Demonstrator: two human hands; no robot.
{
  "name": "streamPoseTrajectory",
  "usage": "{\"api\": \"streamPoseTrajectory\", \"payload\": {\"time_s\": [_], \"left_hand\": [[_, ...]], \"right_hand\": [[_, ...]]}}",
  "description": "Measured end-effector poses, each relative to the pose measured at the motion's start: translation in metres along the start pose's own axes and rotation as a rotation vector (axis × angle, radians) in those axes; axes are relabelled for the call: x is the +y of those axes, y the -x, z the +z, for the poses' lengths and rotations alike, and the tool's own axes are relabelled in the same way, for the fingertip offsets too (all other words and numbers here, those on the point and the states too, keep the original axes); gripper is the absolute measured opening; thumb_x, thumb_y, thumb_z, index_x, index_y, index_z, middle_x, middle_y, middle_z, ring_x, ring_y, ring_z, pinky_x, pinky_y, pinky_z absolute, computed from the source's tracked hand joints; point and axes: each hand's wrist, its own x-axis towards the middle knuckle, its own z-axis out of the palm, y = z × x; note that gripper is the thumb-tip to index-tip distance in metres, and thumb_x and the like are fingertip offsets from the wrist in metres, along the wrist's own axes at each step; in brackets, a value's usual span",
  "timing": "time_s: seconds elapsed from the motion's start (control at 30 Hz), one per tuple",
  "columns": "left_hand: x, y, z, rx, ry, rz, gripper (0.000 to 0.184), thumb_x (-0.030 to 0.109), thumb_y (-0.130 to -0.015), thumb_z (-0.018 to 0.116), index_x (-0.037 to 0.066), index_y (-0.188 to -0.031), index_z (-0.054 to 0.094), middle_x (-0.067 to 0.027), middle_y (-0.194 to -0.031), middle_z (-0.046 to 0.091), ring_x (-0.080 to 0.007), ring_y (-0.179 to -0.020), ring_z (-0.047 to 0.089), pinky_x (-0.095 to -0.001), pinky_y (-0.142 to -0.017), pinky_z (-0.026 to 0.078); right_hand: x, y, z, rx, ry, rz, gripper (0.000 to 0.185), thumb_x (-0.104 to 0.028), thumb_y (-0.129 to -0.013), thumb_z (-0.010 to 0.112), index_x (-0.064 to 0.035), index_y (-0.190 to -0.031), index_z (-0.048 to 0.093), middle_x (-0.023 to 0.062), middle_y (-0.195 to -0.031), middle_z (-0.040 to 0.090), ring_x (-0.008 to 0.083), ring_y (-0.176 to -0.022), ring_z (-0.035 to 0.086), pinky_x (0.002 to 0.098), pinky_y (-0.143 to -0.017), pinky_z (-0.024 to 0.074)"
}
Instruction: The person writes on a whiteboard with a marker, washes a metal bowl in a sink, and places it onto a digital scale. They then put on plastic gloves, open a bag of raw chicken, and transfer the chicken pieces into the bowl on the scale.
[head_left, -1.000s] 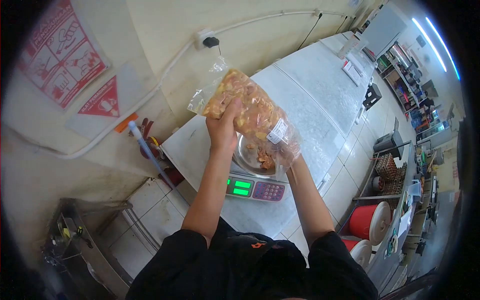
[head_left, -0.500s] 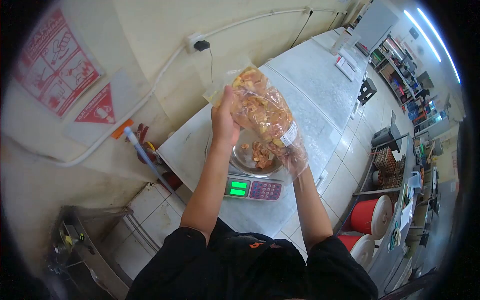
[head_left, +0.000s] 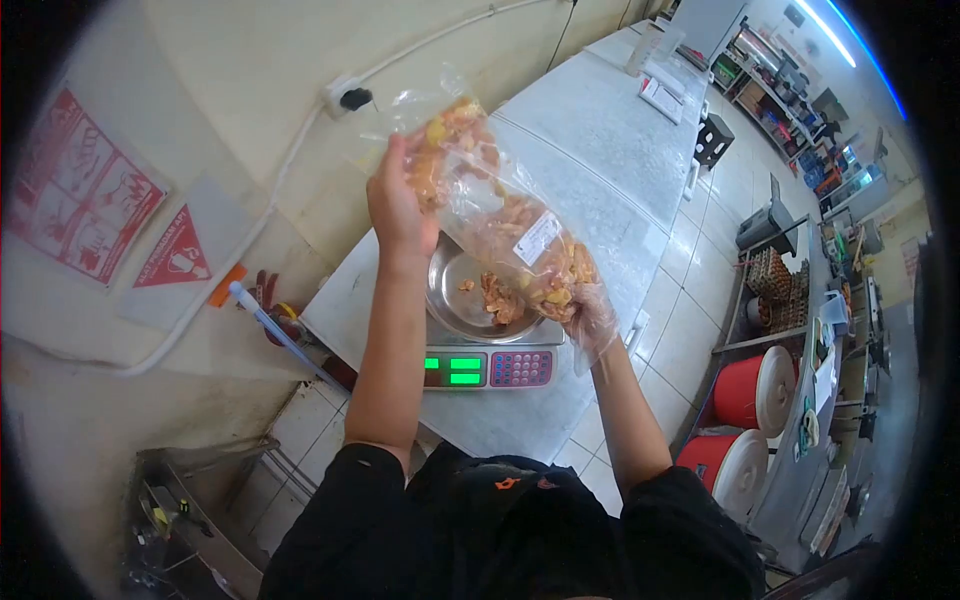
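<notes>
A clear plastic bag of raw meat pieces with a white label hangs slantwise above the scale, its contents bunched toward both ends. My left hand is closed around the bag's upper left end, thumb up. Covered in thin clear plastic, my right hand grips the lower right end. Below the bag, a round steel bowl holds a few chunks of meat. The bowl rests on a digital scale with lit green displays; my left forearm covers part of its left side.
The white worktop runs along the wall to the back, with a notebook on it. A wall socket with a black plug is at left. Red bins with white lids and egg trays stand at right.
The bag's contents have spread toward its two ends, leaving a thinner middle with the label turned toward me. My hands have moved farther apart, and the view has shifted slightly.
</notes>
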Motion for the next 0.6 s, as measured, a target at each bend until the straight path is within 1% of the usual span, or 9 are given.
{"api": "streamPoseTrajectory", "payload": {"time_s": [0.03, 0.07, 0.13, 0.2, 0.27, 0.33, 0.5, 0.57, 0.6], "left_hand": [[0.004, -0.001, 0.003, -0.064, -0.014, 0.0, 0.042, 0.029, -0.104, 0.043, -0.006, -0.121, 0.058, -0.0143, -0.116, 0.064, -0.0239, -0.105, 0.064, -0.0377, -0.088, 0.054], [0.007, 0.0, 0.008, -0.063, -0.017, -0.003, 0.042, 0.029, -0.104, 0.043, -0.006, -0.121, 0.058, -0.0143, -0.116, 0.064, -0.0239, -0.105, 0.064, -0.0377, -0.088, 0.054], [0.01, 0.002, 0.018, -0.034, -0.175, 0.03, 0.044, 0.03, -0.104, 0.041, -0.006, -0.122, 0.058, -0.0145, -0.117, 0.064, -0.0241, -0.107, 0.064, -0.0387, -0.088, 0.053], [0.015, -0.007, 0.012, -0.033, -0.183, 0.051, 0.045, 0.031, -0.104, 0.042, -0.006, -0.123, 0.058, -0.0145, -0.118, 0.064, -0.0244, -0.107, 0.064, -0.0394, -0.089, 0.053], [0.021, -0.015, 0.008, -0.029, -0.184, 0.069, 0.046, 0.031, -0.104, 0.042, -0.007, -0.123, 0.058, -0.0145, -0.119, 0.064, -0.0248, -0.107, 0.064, -0.04, -0.089, 0.053], [0.027, -0.02, 0.006, -0.098, -0.08, 0.097, 0.041, 0.03, -0.101, 0.051, -0.007, -0.115, 0.064, -0.0101, -0.106, 0.068, -0.0169, -0.091, 0.066, -0.0304, -0.074, 0.053], [0.032, -0.006, 0.023, -0.104, -0.129, 0.145, 0.036, 0.026, -0.099, 0.056, -0.006, -0.112, 0.066, -0.0087, -0.104, 0.068, -0.0162, -0.092, 0.066, -0.0303, -0.076, 0.053], [0.035, -0.002, 0.027, -0.09, -0.164, 0.167, 0.034, 0.025, -0.098, 0.057, -0.006, -0.111, 0.066, -0.0083, -0.104, 0.068, -0.016, -0.092, 0.065, -0.0304, -0.076, 0.053], [0.037, 0.0, 0.027, -0.097, -0.186, 0.195, 0.034, 0.024, -0.098, 0.058, -0.006, -0.111, 0.066, -0.0089, -0.105, 0.068, -0.0162, -0.093, 0.065, -0.0306, -0.078, 0.053]], "right_hand": [[-0.003, 0.002, 0.002, 0.002, -0.01, 0.009, 0.067, 0.003, -0.078, 0.065, -0.0049, -0.139, 0.04, 0.0128, -0.13, 0.056, 0.0262, -0.114, 0.062, 0.0414, -0.089, 0.0598], [-0.005, 0.003, 0.005, 0.004, -0.021, 0.018, 0.066, 0.003, -0.077, 0.065, -0.0043, -0.138, 0.041, 0.0123, -0.128, 0.057, 0.0256, -0.112, 0.063, 0.0404, -0.09, 0.0593], [-0.009, 0.006, -0.007, 0.006, 0.023, 0.052, 0.064, 0.004, -0.076, 0.064, -0.0039, -0.136, 0.043, 0.0122, -0.125, 0.058, 0.0251, -0.11, 0.064, 0.0396, -0.089, 0.0594], [-0.011, 0.008, -0.007, 0.01, 0.069, 0.08, 0.062, 0.004, -0.076, 0.062, -0.0036, -0.135, 0.044, 0.0121, -0.123, 0.059, 0.0247, -0.108, 0.065, 0.0388, -0.089, 0.0596], [-0.015, 0.012, -0.006, 0.123, 0.08, 0.136, 0.057, 0.005, -0.076, 0.058, -0.0034, -0.131, 0.046, 0.0122, -0.12, 0.06, 0.0239, -0.104, 0.066, 0.0373, -0.086, 0.0603], [-0.014, 0.012, -0.009, 0.136, 0.086, 0.149, 0.054, 0.005, -0.076, 0.057, -0.0033, -0.129, 0.048, 0.0119, -0.118, 0.061, 0.0236, -0.103, 0.067, 0.0369, -0.085, 0.0604], [-0.008, 0.004, -0.011, 0.239, 0.19, 0.187, 0.046, 0.005, -0.077, 0.056, -0.0035, -0.122, 0.052, 0.0112, -0.111, 0.063, 0.0226, -0.095, 0.069, 0.0354, -0.081, 0.0611], [-0.004, -0.003, -0.011, 0.354, 0.262, 0.124, 0.044, 0.003, -0.077, 0.06, -0.0038, -0.12, 0.054, 0.0105, -0.105, 0.065, 0.0211, -0.087, 0.069, 0.0335, -0.074, 0.0609], [-0.005, -0.006, -0.011, 0.356, 0.263, 0.127, 0.044, 0.003, -0.077, 0.06, -0.0038, -0.12, 0.054, 0.0105, -0.105, 0.065, 0.0211, -0.087, 0.069, 0.0335, -0.074, 0.0609]]}}
